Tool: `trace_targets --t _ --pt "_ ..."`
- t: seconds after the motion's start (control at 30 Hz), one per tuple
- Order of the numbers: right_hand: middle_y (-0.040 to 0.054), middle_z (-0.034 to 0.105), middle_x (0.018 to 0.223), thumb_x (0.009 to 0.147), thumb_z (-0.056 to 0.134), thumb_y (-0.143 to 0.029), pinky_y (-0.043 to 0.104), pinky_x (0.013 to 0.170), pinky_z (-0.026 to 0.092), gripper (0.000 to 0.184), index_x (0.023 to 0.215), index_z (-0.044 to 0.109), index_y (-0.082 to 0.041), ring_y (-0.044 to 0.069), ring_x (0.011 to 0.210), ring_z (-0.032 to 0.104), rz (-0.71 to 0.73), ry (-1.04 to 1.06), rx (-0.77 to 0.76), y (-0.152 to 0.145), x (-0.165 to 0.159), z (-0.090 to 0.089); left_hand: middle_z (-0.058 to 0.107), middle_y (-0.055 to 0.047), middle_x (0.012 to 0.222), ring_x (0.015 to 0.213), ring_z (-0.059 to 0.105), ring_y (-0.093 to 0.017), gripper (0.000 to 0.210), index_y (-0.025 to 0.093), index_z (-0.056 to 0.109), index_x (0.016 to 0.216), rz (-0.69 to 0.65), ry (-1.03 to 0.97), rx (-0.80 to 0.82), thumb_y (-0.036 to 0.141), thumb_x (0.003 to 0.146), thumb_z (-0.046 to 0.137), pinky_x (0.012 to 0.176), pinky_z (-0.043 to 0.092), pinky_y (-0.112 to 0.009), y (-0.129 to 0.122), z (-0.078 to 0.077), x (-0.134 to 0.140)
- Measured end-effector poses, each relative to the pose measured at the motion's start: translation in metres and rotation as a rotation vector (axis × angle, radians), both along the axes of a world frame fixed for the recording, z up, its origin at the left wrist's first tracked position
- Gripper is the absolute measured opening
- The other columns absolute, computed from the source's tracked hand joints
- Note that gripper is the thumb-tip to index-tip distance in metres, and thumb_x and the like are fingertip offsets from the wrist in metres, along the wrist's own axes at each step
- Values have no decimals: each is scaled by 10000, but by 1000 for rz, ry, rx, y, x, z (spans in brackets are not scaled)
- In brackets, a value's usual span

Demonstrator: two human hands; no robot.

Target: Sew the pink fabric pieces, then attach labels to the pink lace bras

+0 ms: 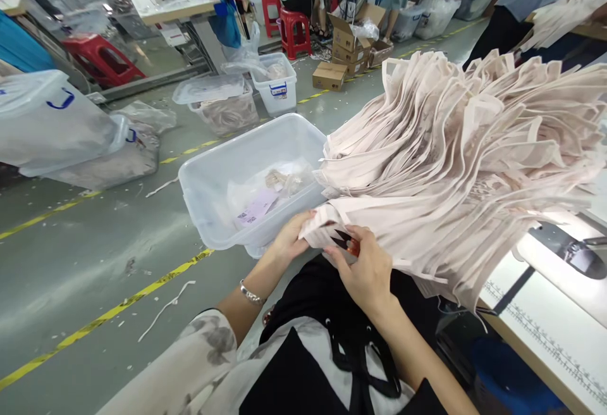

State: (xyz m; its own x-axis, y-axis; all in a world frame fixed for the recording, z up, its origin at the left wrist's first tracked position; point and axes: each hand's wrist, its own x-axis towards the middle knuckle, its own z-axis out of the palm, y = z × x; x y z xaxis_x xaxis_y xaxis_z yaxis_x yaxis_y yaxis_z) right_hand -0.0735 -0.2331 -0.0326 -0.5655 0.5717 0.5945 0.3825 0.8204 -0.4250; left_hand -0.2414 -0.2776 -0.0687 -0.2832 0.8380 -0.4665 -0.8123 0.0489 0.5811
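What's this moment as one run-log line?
left hand: gripping pale fabric ends | right hand: holding snips at fabric | nearby: open plastic bin

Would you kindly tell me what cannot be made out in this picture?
Head view: handle of the dark-bladed cutter, partly hidden by the right hand.
Head view: print on the lilac slip, too small to read.
Head view: machine, partly covered by the fabric pile, cut off by the right edge.
Head view: upper-right co-worker, cut off by the top edge.
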Motion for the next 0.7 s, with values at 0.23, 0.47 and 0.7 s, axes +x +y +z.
trace_targets --t 0.23,0.47,0.7 --pt "138 686 1026 899 422 -58 371 810 471 361 1091 711 -157 268 970 578 -168 -380 143 77 -6 35 745 -90 913 789 713 -187 120 87 694 961 89 -145 -30 109 899 594 806 589 -307 10 -2 0" --pt "186 671 1143 944 357 -73 413 904 456 436 1301 605 -101 297 1077 567 -33 -470 26 136 -73 36 756 -108 903 835 731 -212 158 78 696 1006 52 -138 -30 141 944 565 913 562 -350 27 -2 4" --pt "195 527 1423 956 369 -152 447 1068 418 418 1322 566 -101 260 1310 492 163 -281 -68 165 -106 21 762 -70 821 756 724 -182 84 95 719 868 9 18 -7 127 888 644 806 577 -275 36 0 -10"
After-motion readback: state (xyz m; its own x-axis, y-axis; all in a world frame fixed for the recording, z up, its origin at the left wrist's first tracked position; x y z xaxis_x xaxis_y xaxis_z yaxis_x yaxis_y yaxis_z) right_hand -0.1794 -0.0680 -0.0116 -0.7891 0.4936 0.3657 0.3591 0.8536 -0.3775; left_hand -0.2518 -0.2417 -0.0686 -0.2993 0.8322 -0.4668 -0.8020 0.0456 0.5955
